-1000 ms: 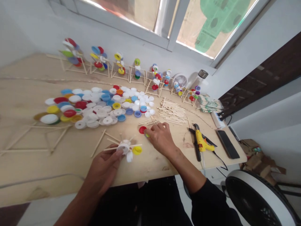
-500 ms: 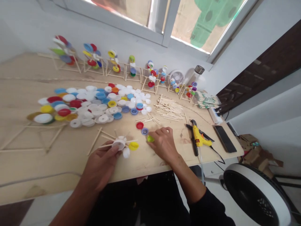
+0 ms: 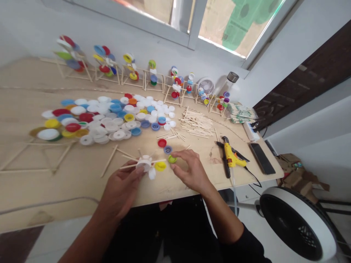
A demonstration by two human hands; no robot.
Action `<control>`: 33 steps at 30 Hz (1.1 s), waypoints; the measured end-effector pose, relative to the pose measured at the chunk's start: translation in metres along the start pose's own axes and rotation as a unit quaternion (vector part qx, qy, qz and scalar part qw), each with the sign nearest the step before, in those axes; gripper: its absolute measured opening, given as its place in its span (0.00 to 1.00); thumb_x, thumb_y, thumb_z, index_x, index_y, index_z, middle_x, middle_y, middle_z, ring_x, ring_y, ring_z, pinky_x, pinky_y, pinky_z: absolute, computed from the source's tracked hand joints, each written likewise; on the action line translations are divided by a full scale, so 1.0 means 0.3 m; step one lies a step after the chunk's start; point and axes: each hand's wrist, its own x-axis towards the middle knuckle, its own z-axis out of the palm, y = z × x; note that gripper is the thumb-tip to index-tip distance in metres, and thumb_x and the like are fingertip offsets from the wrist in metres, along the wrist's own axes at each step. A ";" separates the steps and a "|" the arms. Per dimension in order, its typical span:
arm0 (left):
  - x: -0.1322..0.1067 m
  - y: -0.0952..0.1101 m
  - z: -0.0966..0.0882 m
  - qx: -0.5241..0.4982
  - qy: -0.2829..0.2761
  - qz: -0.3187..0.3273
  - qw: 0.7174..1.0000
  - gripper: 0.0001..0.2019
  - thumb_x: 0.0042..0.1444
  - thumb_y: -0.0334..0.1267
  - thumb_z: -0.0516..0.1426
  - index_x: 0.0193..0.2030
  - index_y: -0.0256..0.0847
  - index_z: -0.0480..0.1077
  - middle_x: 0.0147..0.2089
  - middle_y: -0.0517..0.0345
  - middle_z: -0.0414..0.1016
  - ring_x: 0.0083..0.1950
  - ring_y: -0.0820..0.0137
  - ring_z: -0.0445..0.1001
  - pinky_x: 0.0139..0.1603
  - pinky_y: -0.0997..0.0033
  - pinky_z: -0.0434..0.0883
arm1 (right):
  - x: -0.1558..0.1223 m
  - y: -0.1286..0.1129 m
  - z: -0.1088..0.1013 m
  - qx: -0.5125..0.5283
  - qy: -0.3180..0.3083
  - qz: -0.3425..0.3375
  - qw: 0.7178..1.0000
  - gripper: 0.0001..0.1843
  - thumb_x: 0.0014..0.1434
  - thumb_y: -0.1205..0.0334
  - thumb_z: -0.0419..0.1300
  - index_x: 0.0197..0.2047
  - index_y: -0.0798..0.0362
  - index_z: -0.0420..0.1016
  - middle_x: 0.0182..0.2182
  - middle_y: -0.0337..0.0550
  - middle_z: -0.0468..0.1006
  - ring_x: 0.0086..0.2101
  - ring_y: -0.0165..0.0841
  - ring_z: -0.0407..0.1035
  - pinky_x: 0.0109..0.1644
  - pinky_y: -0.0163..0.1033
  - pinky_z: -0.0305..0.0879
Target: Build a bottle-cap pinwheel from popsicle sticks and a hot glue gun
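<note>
My left hand (image 3: 123, 186) is closed on a wheel hub made from a white bottle cap (image 3: 143, 166), thumb pressed on its face. Thin wooden sticks (image 3: 128, 166) radiate from this hub; a yellow cap (image 3: 160, 166) and a small white cap (image 3: 151, 173) sit at the ends of two spokes. Beside a lime-green cap (image 3: 172, 159), my right hand (image 3: 192, 170) has thumb and forefinger apart, tips at the cap's right edge. A blue-violet cap (image 3: 168, 149) and a red cap (image 3: 162, 143) lie in a diagonal row with the green one.
Many loose caps (image 3: 109, 124) cover the middle left. A pile of sticks (image 3: 196, 124) lies right of them. Several finished cap wheels (image 3: 131, 67) on stick frames line the wall. A yellow glue gun (image 3: 231, 155) and phone (image 3: 262, 158) are at right; a fan (image 3: 297, 223) stands beside the table.
My right thumb and forefinger have spread apart at the green cap, which has shifted slightly left. My left hand has moved the wheel a little to the right, closer to the caps.
</note>
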 end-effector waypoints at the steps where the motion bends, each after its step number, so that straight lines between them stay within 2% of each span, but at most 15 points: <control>1: -0.006 0.001 0.004 0.007 -0.009 -0.005 1.000 0.18 0.24 0.43 0.77 0.24 0.45 0.78 0.31 0.62 0.78 0.40 0.66 0.76 0.41 0.72 0.77 | -0.001 -0.010 -0.003 0.038 -0.006 -0.005 0.999 0.14 0.62 0.61 0.65 0.52 0.48 0.77 0.46 0.43 0.82 0.49 0.39 0.73 0.59 0.50 0.61; 3: -0.021 0.004 0.011 0.024 -0.030 -0.014 0.999 0.18 0.25 0.45 0.77 0.24 0.45 0.78 0.31 0.61 0.78 0.39 0.66 0.76 0.41 0.71 0.77 | 0.003 -0.032 -0.003 0.084 -0.016 -0.012 0.996 0.14 0.61 0.59 0.66 0.51 0.48 0.78 0.47 0.44 0.82 0.50 0.38 0.73 0.59 0.50 0.62; 7: -0.044 0.011 0.019 0.056 -0.060 -0.007 0.997 0.17 0.26 0.44 0.76 0.25 0.46 0.79 0.31 0.59 0.80 0.41 0.62 0.78 0.46 0.66 0.77 | 0.022 -0.071 0.018 0.095 -0.043 -0.013 0.995 0.13 0.58 0.57 0.71 0.45 0.48 0.79 0.47 0.43 0.82 0.50 0.39 0.73 0.61 0.51 0.62; 11: -0.047 0.005 0.012 0.067 -0.070 -0.002 0.995 0.18 0.28 0.46 0.76 0.27 0.44 0.80 0.31 0.58 0.81 0.43 0.60 0.80 0.49 0.65 0.77 | 0.031 -0.085 0.042 0.088 -0.062 0.004 0.994 0.06 0.58 0.63 0.70 0.40 0.49 0.80 0.43 0.40 0.83 0.47 0.37 0.74 0.59 0.48 0.63; 16: -0.039 -0.004 0.003 0.060 -0.094 -0.019 0.994 0.19 0.28 0.48 0.76 0.29 0.45 0.81 0.33 0.56 0.83 0.42 0.59 0.81 0.47 0.63 0.78 | 0.029 -0.074 0.067 0.103 -0.046 0.013 0.994 0.05 0.57 0.65 0.70 0.37 0.50 0.79 0.38 0.39 0.83 0.43 0.36 0.75 0.55 0.46 0.66; 18: -0.036 -0.003 0.008 0.059 -0.088 -0.022 0.994 0.20 0.26 0.49 0.76 0.27 0.45 0.81 0.32 0.56 0.83 0.41 0.60 0.80 0.46 0.63 0.79 | 0.026 -0.070 0.076 0.100 -0.041 0.012 0.994 0.06 0.57 0.63 0.71 0.37 0.49 0.79 0.37 0.39 0.83 0.43 0.36 0.75 0.55 0.47 0.66; 21: -0.030 0.001 0.016 0.048 -0.049 -0.034 0.997 0.21 0.20 0.49 0.77 0.23 0.45 0.80 0.29 0.59 0.81 0.36 0.63 0.79 0.41 0.67 0.79 | 0.014 -0.067 0.065 0.090 -0.024 0.000 0.996 0.08 0.57 0.60 0.71 0.40 0.48 0.79 0.40 0.41 0.83 0.46 0.38 0.76 0.57 0.49 0.66; 24: -0.020 0.005 0.018 0.041 -0.011 -0.036 0.998 0.23 0.15 0.49 0.78 0.22 0.45 0.79 0.28 0.61 0.79 0.34 0.69 0.77 0.38 0.74 0.78 | -0.015 -0.045 0.001 0.093 0.010 -0.024 0.995 0.11 0.62 0.60 0.66 0.49 0.48 0.78 0.45 0.44 0.83 0.48 0.38 0.76 0.57 0.49 0.68; 27: -0.009 0.003 0.009 0.049 0.000 -0.025 0.998 0.25 0.13 0.50 0.78 0.21 0.42 0.80 0.31 0.60 0.79 0.37 0.72 0.76 0.40 0.79 0.76 | -0.070 0.027 -0.116 0.046 0.073 -0.033 0.996 0.11 0.66 0.60 0.60 0.51 0.49 0.77 0.46 0.46 0.83 0.47 0.38 0.76 0.54 0.47 0.70; 29: -0.001 -0.003 -0.001 0.044 0.017 -0.029 0.998 0.26 0.10 0.50 0.78 0.20 0.42 0.79 0.32 0.60 0.79 0.39 0.72 0.76 0.40 0.81 0.75 | -0.120 0.106 -0.208 -0.050 0.139 -0.015 0.989 0.11 0.66 0.61 0.57 0.49 0.49 0.78 0.46 0.48 0.82 0.48 0.40 0.75 0.55 0.49 0.69; 31: 0.007 -0.012 -0.011 0.034 0.037 -0.035 0.998 0.26 0.08 0.50 0.77 0.20 0.42 0.79 0.31 0.61 0.78 0.39 0.72 0.76 0.39 0.81 0.75 | -0.178 0.197 -0.296 -0.175 0.200 0.003 0.964 0.12 0.65 0.62 0.56 0.48 0.51 0.78 0.44 0.51 0.82 0.47 0.44 0.74 0.54 0.52 0.69; 33: 0.013 -0.020 -0.017 0.029 0.044 -0.036 0.998 0.26 0.09 0.49 0.77 0.21 0.43 0.79 0.31 0.61 0.78 0.38 0.72 0.76 0.39 0.80 0.75 | -0.238 0.285 -0.371 -0.290 0.211 0.016 0.933 0.14 0.64 0.63 0.54 0.49 0.53 0.78 0.44 0.54 0.82 0.45 0.46 0.73 0.53 0.53 0.69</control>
